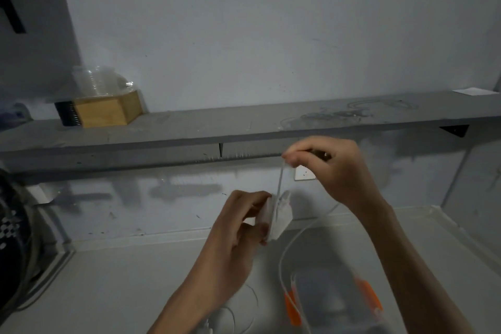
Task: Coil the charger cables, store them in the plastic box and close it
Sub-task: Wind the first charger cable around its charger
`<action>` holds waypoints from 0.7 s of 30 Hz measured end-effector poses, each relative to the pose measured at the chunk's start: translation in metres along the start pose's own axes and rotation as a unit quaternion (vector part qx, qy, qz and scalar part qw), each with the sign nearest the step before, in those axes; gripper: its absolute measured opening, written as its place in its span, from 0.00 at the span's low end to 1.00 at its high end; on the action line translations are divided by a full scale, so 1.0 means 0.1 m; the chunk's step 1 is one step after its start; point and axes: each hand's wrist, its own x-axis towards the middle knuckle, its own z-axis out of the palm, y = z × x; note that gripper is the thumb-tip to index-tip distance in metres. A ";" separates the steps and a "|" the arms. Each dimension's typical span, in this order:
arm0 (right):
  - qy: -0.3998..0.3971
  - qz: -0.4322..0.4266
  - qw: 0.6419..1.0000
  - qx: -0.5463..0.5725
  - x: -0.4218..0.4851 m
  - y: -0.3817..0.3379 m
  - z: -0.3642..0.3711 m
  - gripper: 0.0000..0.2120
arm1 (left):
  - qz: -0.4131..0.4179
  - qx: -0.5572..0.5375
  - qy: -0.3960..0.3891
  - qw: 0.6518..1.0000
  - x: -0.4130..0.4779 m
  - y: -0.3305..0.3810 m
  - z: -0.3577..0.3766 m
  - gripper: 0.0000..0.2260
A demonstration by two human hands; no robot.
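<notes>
A plain room in a home, likely a utility corner: a scuffed grey painted wall (244, 35), a rough grey shelf (189, 127) just above the fingers (291, 156), carrying stacked clear cups (95, 81) and a wooden box (108, 110), a wall socket (305, 173) behind them, a pale worktop (122, 279) below.

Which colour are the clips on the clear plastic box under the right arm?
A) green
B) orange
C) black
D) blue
B: the plastic box on the floor below the right hand has bright orange clips on both of its long sides.
</notes>
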 end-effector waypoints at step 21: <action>-0.215 0.207 0.948 0.115 -1.11 -0.37 0.69 0.08 | -0.263 -0.263 0.256 0.892 0.68 -0.63 -0.33 0.07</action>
